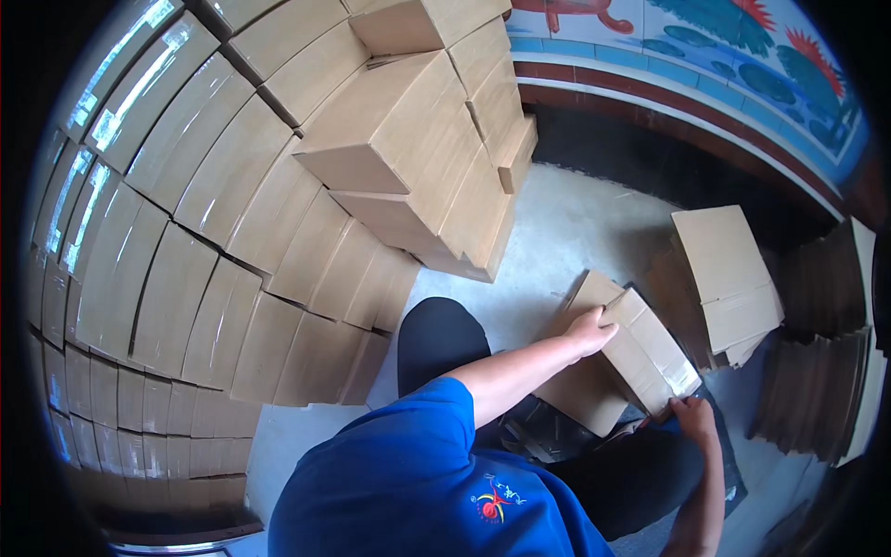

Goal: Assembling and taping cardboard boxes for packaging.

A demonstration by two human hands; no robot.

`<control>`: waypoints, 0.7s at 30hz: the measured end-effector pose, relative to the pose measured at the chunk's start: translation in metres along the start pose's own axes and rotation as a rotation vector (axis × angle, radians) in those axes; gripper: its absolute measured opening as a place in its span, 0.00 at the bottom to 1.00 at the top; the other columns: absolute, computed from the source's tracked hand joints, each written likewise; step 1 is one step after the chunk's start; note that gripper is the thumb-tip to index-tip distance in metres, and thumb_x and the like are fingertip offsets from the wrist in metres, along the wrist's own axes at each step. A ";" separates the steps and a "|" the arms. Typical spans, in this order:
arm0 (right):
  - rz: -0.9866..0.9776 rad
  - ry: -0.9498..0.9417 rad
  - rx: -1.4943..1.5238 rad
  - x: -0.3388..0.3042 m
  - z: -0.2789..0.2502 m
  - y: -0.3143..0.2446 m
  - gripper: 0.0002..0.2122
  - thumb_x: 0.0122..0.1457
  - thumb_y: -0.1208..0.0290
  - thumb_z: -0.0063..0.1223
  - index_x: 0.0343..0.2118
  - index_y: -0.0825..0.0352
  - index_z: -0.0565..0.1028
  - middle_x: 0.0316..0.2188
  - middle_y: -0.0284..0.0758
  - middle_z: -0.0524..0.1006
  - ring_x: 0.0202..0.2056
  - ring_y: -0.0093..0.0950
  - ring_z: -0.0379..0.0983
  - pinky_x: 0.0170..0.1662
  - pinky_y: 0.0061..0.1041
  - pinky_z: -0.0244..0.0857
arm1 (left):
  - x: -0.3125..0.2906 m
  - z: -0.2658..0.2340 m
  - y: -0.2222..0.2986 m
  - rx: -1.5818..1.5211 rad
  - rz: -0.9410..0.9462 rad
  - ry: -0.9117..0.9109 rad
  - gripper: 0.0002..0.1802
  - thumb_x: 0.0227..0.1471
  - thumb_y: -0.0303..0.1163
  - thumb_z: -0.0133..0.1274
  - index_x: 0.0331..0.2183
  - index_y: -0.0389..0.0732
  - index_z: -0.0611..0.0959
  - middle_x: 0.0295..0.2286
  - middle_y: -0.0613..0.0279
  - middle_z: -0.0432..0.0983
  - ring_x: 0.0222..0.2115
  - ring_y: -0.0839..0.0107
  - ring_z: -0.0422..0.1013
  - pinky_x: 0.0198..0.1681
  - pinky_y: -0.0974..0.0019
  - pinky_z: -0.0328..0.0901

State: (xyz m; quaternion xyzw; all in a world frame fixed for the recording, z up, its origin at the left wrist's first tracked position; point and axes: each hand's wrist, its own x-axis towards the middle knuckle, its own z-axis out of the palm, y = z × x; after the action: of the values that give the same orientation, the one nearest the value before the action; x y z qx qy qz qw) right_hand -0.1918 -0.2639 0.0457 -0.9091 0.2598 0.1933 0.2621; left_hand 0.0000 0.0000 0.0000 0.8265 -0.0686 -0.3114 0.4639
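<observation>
A narrow cardboard box (647,343) lies slantwise in front of me, with shiny clear tape (683,379) over its near right end. My left hand (591,332) is closed on the box's far left end, thumb out along its edge. At the opposite, near right end, my right hand (694,418) pinches the corner beside the tape; its fingertips are partly hidden. Beneath and to the left of the box lies another brown cardboard piece (583,397), partly covered by my left forearm and the box.
Tall stacks of closed cardboard boxes (213,186) fill the left side and far middle. To the right lean flattened cartons (729,269), with bundled flat cardboard (807,395) at the far right. A painted tile wall (705,56) runs behind the grey floor (580,218).
</observation>
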 end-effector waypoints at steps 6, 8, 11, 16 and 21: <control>-0.189 0.372 0.056 -0.054 -0.090 -0.113 0.15 0.54 0.63 0.60 0.35 0.72 0.77 0.21 0.48 0.76 0.23 0.40 0.73 0.31 0.35 0.66 | -0.102 -0.106 0.086 -0.182 0.670 0.427 0.35 0.59 0.32 0.51 0.62 0.31 0.58 0.59 0.41 0.59 0.61 0.54 0.57 0.62 0.61 0.55; -0.319 0.508 0.117 -0.075 -0.129 -0.172 0.14 0.58 0.68 0.58 0.43 0.72 0.76 0.20 0.43 0.76 0.22 0.27 0.71 0.30 0.31 0.66 | -0.148 -0.148 0.117 -0.201 0.893 0.522 0.38 0.58 0.26 0.51 0.63 0.31 0.52 0.62 0.41 0.51 0.63 0.54 0.53 0.63 0.61 0.54; -0.643 0.632 0.210 -0.076 -0.174 -0.251 0.17 0.60 0.70 0.56 0.52 0.67 0.73 0.17 0.33 0.72 0.20 0.16 0.63 0.26 0.22 0.62 | -0.201 -0.209 0.130 -0.188 1.120 0.632 0.44 0.56 0.25 0.52 0.65 0.32 0.45 0.64 0.38 0.39 0.66 0.45 0.40 0.66 0.53 0.44; -1.038 0.723 0.093 -0.073 -0.221 -0.404 0.19 0.59 0.65 0.56 0.54 0.59 0.73 0.21 0.40 0.76 0.23 0.31 0.74 0.32 0.31 0.66 | -0.255 -0.283 0.127 -0.195 1.316 0.744 0.51 0.55 0.25 0.51 0.65 0.32 0.34 0.66 0.42 0.25 0.68 0.52 0.30 0.67 0.53 0.36; -0.877 0.843 -0.193 -0.038 -0.204 -0.535 0.25 0.60 0.50 0.49 0.56 0.61 0.70 0.38 0.46 0.80 0.41 0.45 0.77 0.46 0.41 0.70 | -0.237 -0.322 0.111 0.074 1.010 1.173 0.49 0.55 0.31 0.54 0.65 0.31 0.40 0.65 0.35 0.30 0.67 0.44 0.33 0.67 0.47 0.34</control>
State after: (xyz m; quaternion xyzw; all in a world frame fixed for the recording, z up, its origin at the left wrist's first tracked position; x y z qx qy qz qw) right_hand 0.1287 0.0221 0.4259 -0.9490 -0.0758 -0.2861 0.1084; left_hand 0.0171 0.2665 0.3177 0.7395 -0.1906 0.4291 0.4823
